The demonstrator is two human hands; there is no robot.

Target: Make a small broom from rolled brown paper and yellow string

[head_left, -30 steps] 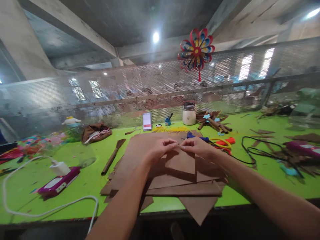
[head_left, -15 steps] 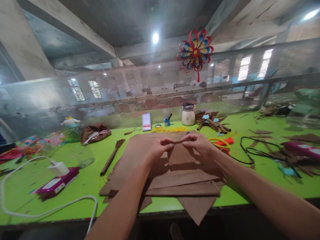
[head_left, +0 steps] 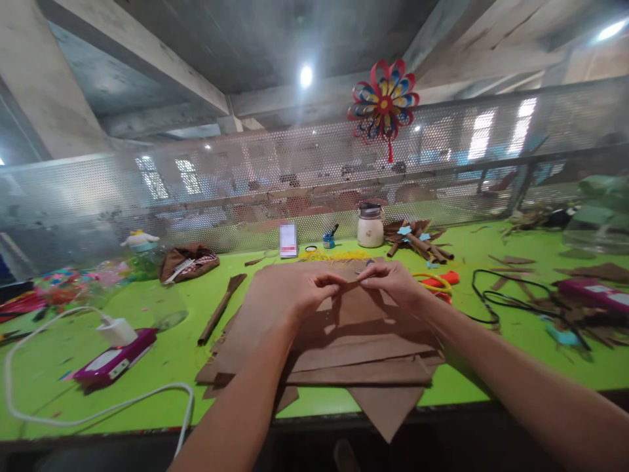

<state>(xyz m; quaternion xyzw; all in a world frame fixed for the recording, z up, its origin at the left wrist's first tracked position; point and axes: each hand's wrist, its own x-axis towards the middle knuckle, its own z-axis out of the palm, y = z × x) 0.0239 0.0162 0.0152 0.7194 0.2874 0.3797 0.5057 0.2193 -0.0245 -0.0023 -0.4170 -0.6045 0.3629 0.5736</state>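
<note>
My left hand [head_left: 319, 292] and my right hand [head_left: 390, 280] are close together over a stack of brown paper sheets [head_left: 268, 295]. Between them is a smaller piece of brown paper [head_left: 358, 307], its top edge pinched by the thumb and fingers of both hands. That edge looks narrowly folded or rolled, though the fingertips partly cover it. The piece hangs down over the stack. A rolled brown paper stick [head_left: 222, 309] lies left of the stack.
Behind the stack are yellow shreds [head_left: 339, 254], a phone [head_left: 288, 239], a small blue bottle [head_left: 329, 237] and a white jar [head_left: 370, 226]. Red-handled scissors [head_left: 445, 280] and a black cable [head_left: 484, 298] lie right; a purple power strip [head_left: 114, 359] with white cable lies left.
My fingertips have shifted slightly along the paper's top edge, and the two hands are a little closer together. Both still pinch the paper.
</note>
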